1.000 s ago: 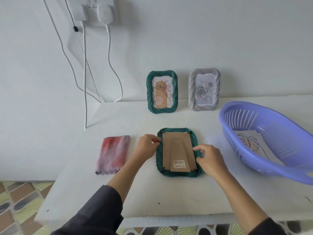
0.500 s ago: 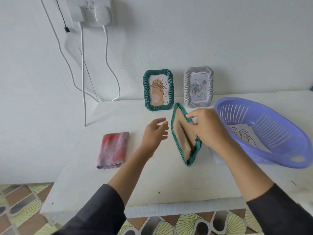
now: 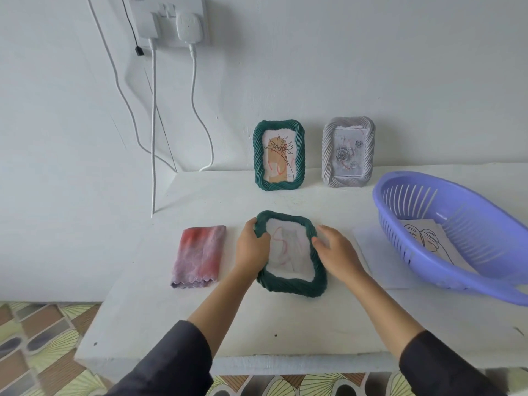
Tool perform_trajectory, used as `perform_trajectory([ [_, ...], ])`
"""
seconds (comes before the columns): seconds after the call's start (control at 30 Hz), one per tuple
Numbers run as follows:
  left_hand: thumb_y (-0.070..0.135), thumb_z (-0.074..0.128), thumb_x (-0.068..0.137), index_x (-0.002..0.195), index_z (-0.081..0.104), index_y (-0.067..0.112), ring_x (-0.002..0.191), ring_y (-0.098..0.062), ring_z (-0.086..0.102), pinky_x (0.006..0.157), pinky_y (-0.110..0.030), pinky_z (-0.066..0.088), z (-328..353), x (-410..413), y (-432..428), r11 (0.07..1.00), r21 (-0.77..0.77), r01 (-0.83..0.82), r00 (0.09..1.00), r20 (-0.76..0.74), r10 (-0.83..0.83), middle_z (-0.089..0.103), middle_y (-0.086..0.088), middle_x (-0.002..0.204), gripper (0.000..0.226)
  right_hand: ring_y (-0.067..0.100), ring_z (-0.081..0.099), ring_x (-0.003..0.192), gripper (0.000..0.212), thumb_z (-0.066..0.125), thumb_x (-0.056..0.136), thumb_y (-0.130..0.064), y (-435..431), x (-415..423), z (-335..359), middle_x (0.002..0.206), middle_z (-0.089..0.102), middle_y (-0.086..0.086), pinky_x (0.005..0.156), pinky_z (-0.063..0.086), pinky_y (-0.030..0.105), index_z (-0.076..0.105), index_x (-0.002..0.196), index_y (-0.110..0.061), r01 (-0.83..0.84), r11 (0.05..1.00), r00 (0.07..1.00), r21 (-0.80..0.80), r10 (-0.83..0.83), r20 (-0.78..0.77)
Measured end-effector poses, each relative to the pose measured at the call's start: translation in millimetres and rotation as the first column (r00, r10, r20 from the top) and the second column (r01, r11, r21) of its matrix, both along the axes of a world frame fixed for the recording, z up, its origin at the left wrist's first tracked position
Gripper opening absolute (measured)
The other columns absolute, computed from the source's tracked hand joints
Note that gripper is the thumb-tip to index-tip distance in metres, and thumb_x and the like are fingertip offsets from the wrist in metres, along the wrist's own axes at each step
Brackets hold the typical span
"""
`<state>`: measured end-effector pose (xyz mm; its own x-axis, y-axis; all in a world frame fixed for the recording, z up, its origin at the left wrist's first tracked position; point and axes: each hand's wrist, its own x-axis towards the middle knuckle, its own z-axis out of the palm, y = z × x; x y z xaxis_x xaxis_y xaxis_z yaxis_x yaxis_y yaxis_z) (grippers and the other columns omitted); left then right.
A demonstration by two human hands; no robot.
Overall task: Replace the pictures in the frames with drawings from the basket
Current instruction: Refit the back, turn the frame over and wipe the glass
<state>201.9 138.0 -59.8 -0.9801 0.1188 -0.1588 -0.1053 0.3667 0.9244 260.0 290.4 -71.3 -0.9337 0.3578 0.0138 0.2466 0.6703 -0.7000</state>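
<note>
Green frame [image 3: 288, 285] is lying face up on the table [image 3: 285, 324] left of the purple basket [image 3: 445, 277]; left hand [image 3: 251, 250] is curling fingers [image 3: 251, 225] round its far edge, right hand [image 3: 340, 252] is resting relaxed fingers against its basket-side edge.

The front green frame [image 3: 291, 287] is lying flat, face up, and is showing a pale sheet with red marks. The rear green frame [image 3: 278, 155] and the grey frame [image 3: 348, 152] are standing upright, side by side. The purple basket [image 3: 403, 202] is holding a line drawing [image 3: 428, 241].
</note>
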Motion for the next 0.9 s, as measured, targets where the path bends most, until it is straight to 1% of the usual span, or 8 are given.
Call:
perform_trajectory([
  [0.1,0.010,0.040,0.092,0.138,0.041,0.013,0.094,-0.026,0.058,0.078,-0.031,0.047,-12.8,0.6,7.3,0.997,-0.072,0.001,0.997,-0.081,-0.007,0.061,-0.010,0.119,0.045,0.015,0.014,0.145,0.051,0.033,0.099,-0.025,2.6,-2.0,-17.5,0.157,0.017,0.002,0.118,0.011,0.029,0.021,0.147,-0.011,-0.058,0.991,0.993,0.119,0.045,0.105],
  [0.17,0.009,0.038,0.092,0.134,0.044,0.009,0.110,-0.028,0.051,0.092,-0.036,0.044,-22.2,-1.4,13.5,0.985,-0.172,0.007,0.991,-0.132,-0.030,0.055,-0.013,0.125,0.042,0.015,0.010,0.146,0.051,0.029,0.100,-0.023,4.2,-4.1,-22.8,0.158,0.011,0.001,0.119,0.008,0.030,0.015,0.148,-0.012,-0.054,0.985,0.991,0.166,0.032,0.131],
  [0.27,0.007,0.035,0.093,0.138,0.041,0.004,0.137,-0.033,0.024,0.114,-0.038,0.023,-34.7,-3.2,19.6,0.935,-0.352,0.031,0.981,-0.167,-0.096,0.033,-0.019,0.145,0.045,0.013,0.011,0.145,0.052,0.027,0.100,-0.022,5.7,-5.2,-26.8,0.158,0.011,0.001,0.119,0.005,0.030,0.013,0.148,-0.011,-0.034,0.977,0.993,0.212,0.009,0.120],
  [0.4,0.005,0.036,0.091,0.130,0.047,0.000,0.128,-0.031,0.034,0.111,-0.033,0.026,-42.9,-6.1,20.5,0.928,-0.372,0.017,0.965,-0.239,-0.113,0.046,-0.015,0.136,0.041,0.013,0.013,0.145,0.052,0.027,0.099,-0.022,6.9,-5.8,-31.7,0.157,0.014,0.001,0.118,0.005,0.028,0.014,0.148,-0.012,-0.024,0.966,0.994,0.257,-0.004,0.109],
  [0.53,0.007,0.036,0.093,0.135,0.045,0.001,0.131,-0.028,0.033,0.111,-0.031,0.026,-41.5,-7.1,18.9,0.929,-0.369,0.024,0.963,-0.240,-0.120,0.044,-0.011,0.139,0.043,0.013,0.012,0.145,0.051,0.026,0.100,-0.023,6.6,-5.5,-32.4,0.157,0.014,0.001,0.118,0.004,0.028,0.013,0.148,-0.012,-0.022,0.964,0.994,0.265,-0.006,0.105],
  [0.67,0.012,0.044,0.092,0.118,0.060,0.003,0.118,-0.029,0.047,0.105,-0.036,0.037,-27.5,-12.9,3.6,0.944,-0.328,-0.019,0.943,-0.319,-0.092,0.055,-0.014,0.126,0.032,0.012,0.011,0.145,0.051,0.026,0.100,-0.022,7.5,-5.3,-33.0,0.157,0.013,0.001,0.118,0.003,0.027,0.014,0.148,-0.011,-0.026,0.970,0.994,0.243,0.000,0.105],
  [0.8,0.025,0.053,0.087,0.133,0.047,0.017,0.132,-0.031,0.032,0.112,-0.042,0.023,-9.8,-34.4,-35.1,0.828,-0.454,-0.330,0.911,-0.385,0.152,0.040,-0.013,0.142,0.047,0.012,0.011,0.145,0.051,0.026,0.100,-0.022,8.5,-6.4,-33.5,0.157,0.013,0.000,0.119,0.004,0.028,0.014,0.148,-0.012,-0.027,0.974,0.995,0.226,0.004,0.103],
  [0.9,0.038,0.056,0.079,0.140,0.028,0.020,0.137,-0.034,0.018,0.113,-0.054,0.007,-5.2,-46.0,-61.3,0.728,-0.610,-0.313,0.949,-0.171,0.264,0.026,-0.014,0.146,0.070,0.012,0.011,0.145,0.051,0.026,0.099,-0.022,8.8,-6.2,-34.0,0.157,0.013,0.000,0.119,0.004,0.028,0.014,0.148,-0.012,-0.025,0.974,0.994,0.227,0.001,0.107],
])
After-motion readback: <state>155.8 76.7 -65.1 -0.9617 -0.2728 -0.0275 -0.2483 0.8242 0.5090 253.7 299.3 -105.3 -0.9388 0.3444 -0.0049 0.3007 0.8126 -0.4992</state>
